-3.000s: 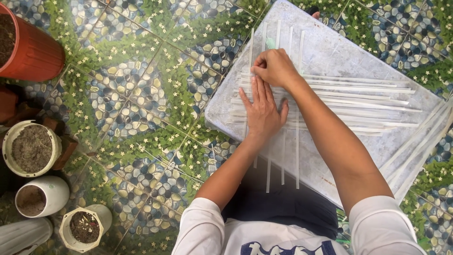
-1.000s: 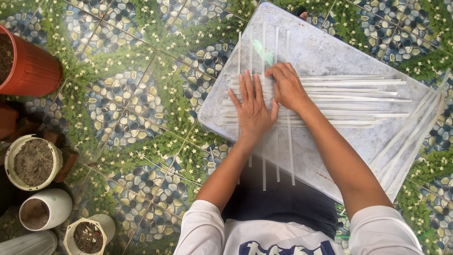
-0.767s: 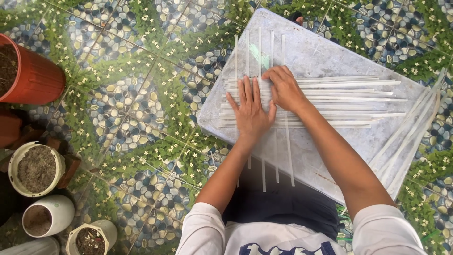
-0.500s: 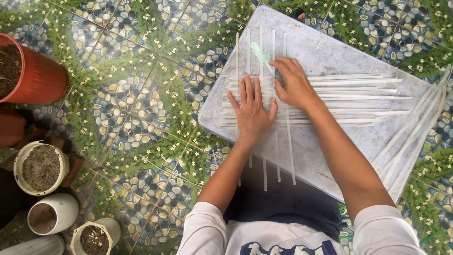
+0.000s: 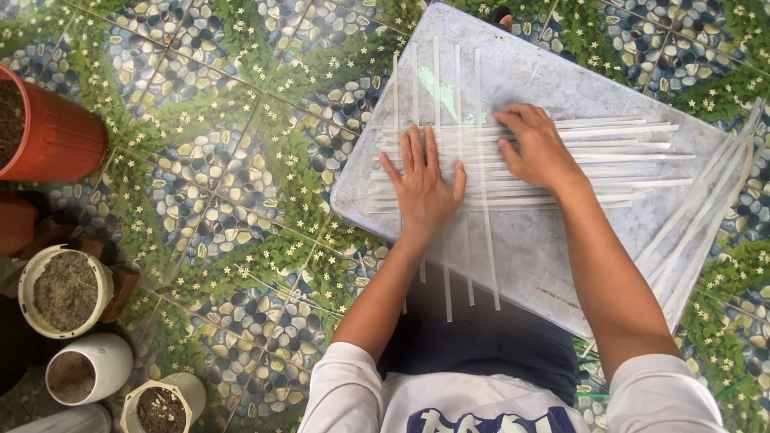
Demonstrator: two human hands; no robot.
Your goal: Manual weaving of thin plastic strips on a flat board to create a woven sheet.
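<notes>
Pressing flat on a lattice of white strips [image 5: 513, 172], the left hand [image 5: 423, 186] lies palm down with its fingers spread and extended, gripping nothing. The right hand [image 5: 539, 149] rests just beside it, toward the board's right, fingers loosely curved with the tips on the crosswise strips; whether any strip is pinched cannot be told.

Strip count: five lengthwise strips run from the far edge of the grey board [image 5: 561, 256] toward the near edge, and their lower ends overhang that near edge above the person's dark lap. The crosswise strips number roughly eight to ten; overlap prevents an exact count. They span from the board's left edge toward its right side, interlaced with the lengthwise ones under both hands. A loose bundle of spare strips [image 5: 706, 216] lies along the right edge, slanting from the far right corner down to the near right corner, partly overhanging.

Open room: the near half of the board below the lattice is bare, as is the far right area between the lattice and the spare bundle. The left edge is tightly occupied by strip ends.

Beside the board, on the patterned tile floor [image 5: 241, 160], stand one red pot [image 5: 48, 132] and three white pots [image 5: 68, 293] filled with soil, well apart from the board's left edge.
</notes>
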